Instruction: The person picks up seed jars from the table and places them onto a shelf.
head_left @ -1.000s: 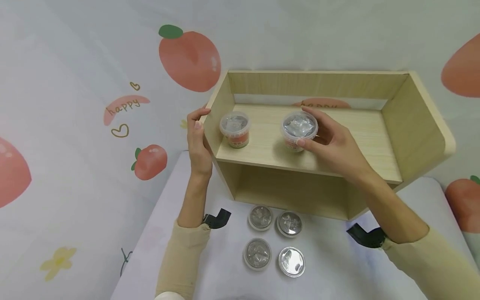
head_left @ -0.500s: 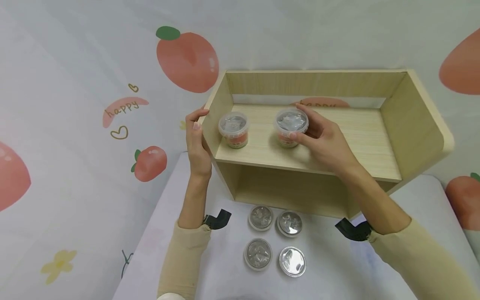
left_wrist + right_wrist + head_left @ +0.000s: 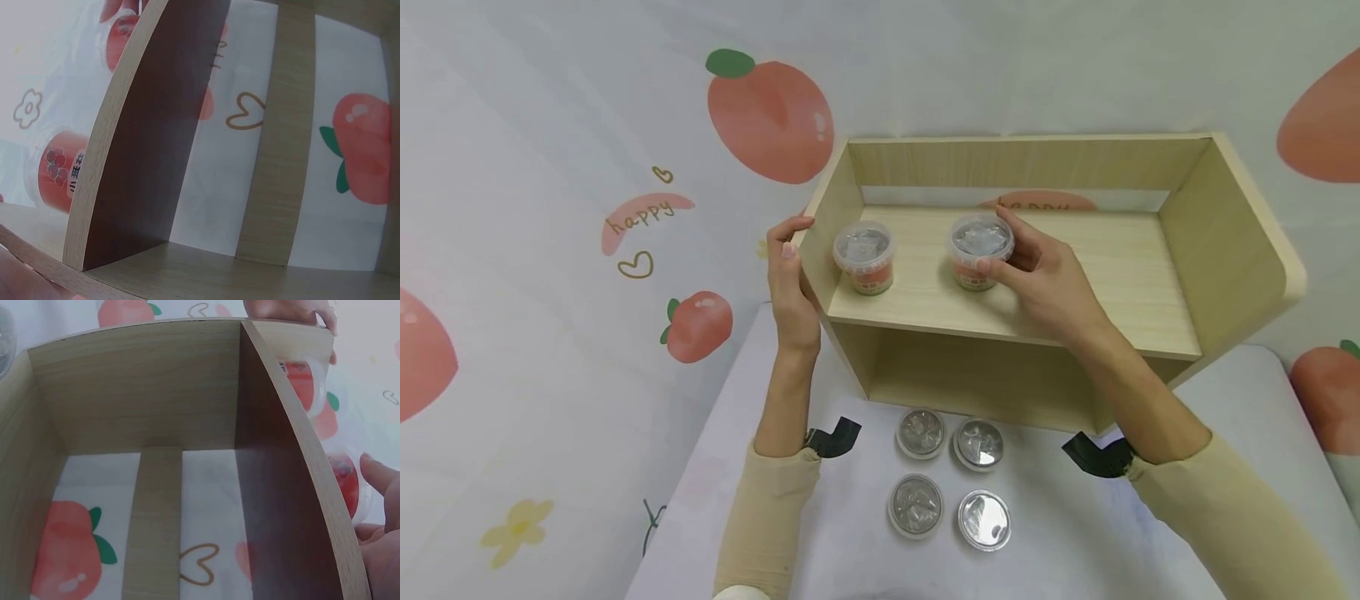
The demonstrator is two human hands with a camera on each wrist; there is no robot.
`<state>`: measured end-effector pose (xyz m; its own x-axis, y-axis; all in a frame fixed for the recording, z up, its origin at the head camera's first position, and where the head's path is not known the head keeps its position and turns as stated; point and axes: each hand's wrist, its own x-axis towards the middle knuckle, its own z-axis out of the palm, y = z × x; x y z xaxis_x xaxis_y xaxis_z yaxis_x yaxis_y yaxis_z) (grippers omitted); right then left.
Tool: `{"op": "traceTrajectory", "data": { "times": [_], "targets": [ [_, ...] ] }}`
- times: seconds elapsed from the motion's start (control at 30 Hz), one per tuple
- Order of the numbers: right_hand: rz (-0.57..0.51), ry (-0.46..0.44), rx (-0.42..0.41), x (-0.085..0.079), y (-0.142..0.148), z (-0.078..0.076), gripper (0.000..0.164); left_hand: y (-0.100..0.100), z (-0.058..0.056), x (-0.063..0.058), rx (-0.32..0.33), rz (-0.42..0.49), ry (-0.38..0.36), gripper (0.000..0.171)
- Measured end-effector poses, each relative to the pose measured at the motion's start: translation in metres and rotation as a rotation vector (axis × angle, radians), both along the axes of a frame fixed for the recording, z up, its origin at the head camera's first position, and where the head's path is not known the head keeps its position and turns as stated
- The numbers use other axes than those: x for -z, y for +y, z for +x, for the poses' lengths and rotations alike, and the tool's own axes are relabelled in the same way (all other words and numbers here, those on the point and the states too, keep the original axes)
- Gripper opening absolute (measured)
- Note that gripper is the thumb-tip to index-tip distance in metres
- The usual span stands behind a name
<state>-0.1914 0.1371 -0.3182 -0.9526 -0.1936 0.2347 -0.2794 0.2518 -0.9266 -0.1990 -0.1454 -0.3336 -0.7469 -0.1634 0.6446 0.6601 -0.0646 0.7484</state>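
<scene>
Right thumb and fingers (image 3: 988, 266): bent round a clear plastic cup, grasping it at its rim and side.
Right hand (image 3: 1052, 282): reaches in from the right, to the right of that cup.
Grasped cup (image 3: 976, 248): upright, with a clear lid, a silvery layer beneath it and a red band round the body; it is at the front middle of the upper board (image 3: 1138, 262), though I cannot tell whether its base touches.
Left hand (image 3: 792, 292): grips the front edge of the left side panel (image 3: 837, 196), fingers bent over it.
Second cup (image 3: 865, 258): of the same kind, upright on the upper board near the left side panel, well apart from the first; the left wrist view shows fruit and white characters on its red label (image 3: 60, 169).
Shelf unit (image 3: 1037, 162): pale wood, with an open lower compartment (image 3: 985, 375) under the upper board.
Tabletop (image 3: 1060, 525): white, with four round tubs (image 3: 921, 432) with silvery tops in two rows of two, in front of the shelf unit.
Forearms: beige sleeves (image 3: 771, 517), with a black strap (image 3: 833, 438) at each cuff.
Backdrop (image 3: 565, 100): white cloth printed with red fruit, hearts and "happy".
</scene>
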Motion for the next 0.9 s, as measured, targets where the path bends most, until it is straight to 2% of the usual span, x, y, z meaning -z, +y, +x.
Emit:
{"op": "traceTrajectory", "data": {
  "times": [0.27, 0.4, 0.6, 0.9],
  "targets": [
    [-0.012, -0.019, 0.004, 0.000, 0.001, -0.001, 0.066, 0.000, -0.001, 0.000, 0.005, -0.004, 0.001, 0.038],
    [-0.005, -0.030, 0.006, -0.001, 0.001, 0.000, 0.068, 0.000, -0.001, -0.001, 0.014, -0.004, 0.002, 0.038],
    [-0.054, -0.026, -0.001, -0.003, 0.001, 0.002, 0.074, -0.001, 0.000, -0.002, 0.001, -0.011, -0.002, 0.038],
    [-0.172, -0.055, -0.016, -0.004, 0.013, 0.023, 0.075, 0.003, 0.001, 0.000, 0.026, 0.025, 0.010, 0.037]
  ]
}}
